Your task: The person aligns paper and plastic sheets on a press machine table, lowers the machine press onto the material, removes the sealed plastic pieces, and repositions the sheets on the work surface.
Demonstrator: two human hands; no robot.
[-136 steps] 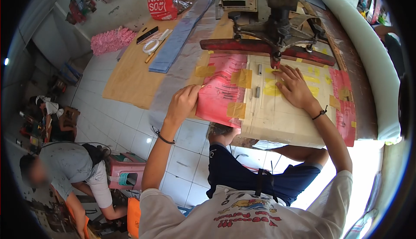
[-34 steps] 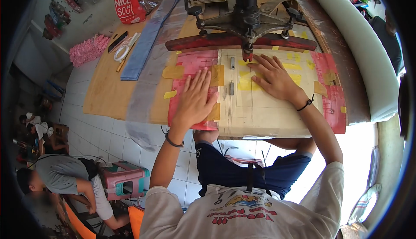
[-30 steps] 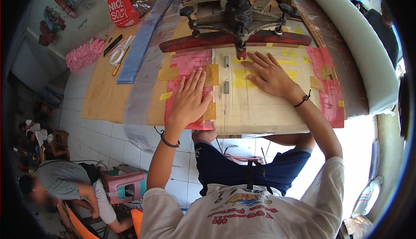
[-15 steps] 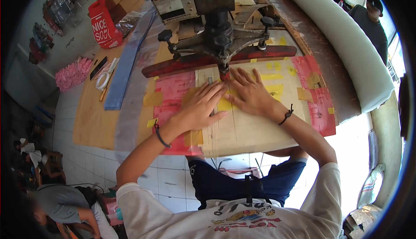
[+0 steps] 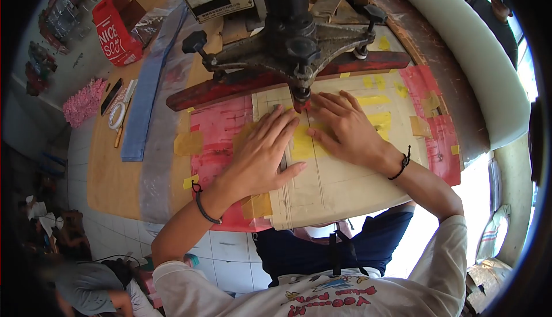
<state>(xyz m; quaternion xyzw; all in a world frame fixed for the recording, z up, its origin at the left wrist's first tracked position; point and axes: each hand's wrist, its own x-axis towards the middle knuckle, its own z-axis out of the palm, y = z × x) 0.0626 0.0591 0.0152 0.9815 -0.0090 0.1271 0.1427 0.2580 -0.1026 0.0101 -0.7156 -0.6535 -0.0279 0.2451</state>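
Currently, the left hand [image 5: 261, 159] and right hand [image 5: 353, 134] lie palm-down on the cream sheet [image 5: 339, 199], fingers extended. Near their fingertips is the red tip [image 5: 302, 106] of the machine [image 5: 293, 38].

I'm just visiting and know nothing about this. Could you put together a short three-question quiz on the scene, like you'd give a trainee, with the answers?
1. True or false: the person's left hand is closed into a tight fist.

2. Multiple choice: what lies beneath the right hand?
A) the blue strip
B) the beige sheet with yellow patches
C) the white ring

3. Open question: what colour is the bag marked "NICE"?

Key:
1. False; its fingers are stretched out.
2. B.
3. Red, with white lettering.
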